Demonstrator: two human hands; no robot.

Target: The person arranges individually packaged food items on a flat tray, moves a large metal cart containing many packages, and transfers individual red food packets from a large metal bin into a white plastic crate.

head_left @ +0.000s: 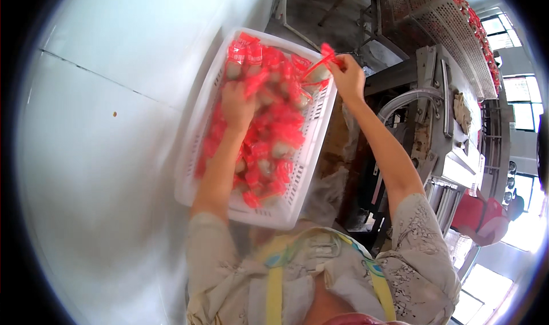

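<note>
A white plastic basket (190, 170) with slotted walls holds many small red-and-clear plastic packets (266, 165), each with something pale and rounded inside. My left hand (237, 103) reaches in over the basket's left side, its fingers closed on a red packet (256, 83) and slightly blurred. Above the far right corner of the basket, my right hand (347, 76) pinches the red end of another packet (321, 63). That packet's pale lower part hangs over the basket's rim. Both forearms come up from below, on either side of the packets.
A pale tiled surface (114, 170) fills the left side, with a dark seam across it. Metal machinery (446, 125) stands to the right. Beyond it, a perforated metal tray (434, 22) carries more red packets. A red object (480, 213) sits farther right, near windows.
</note>
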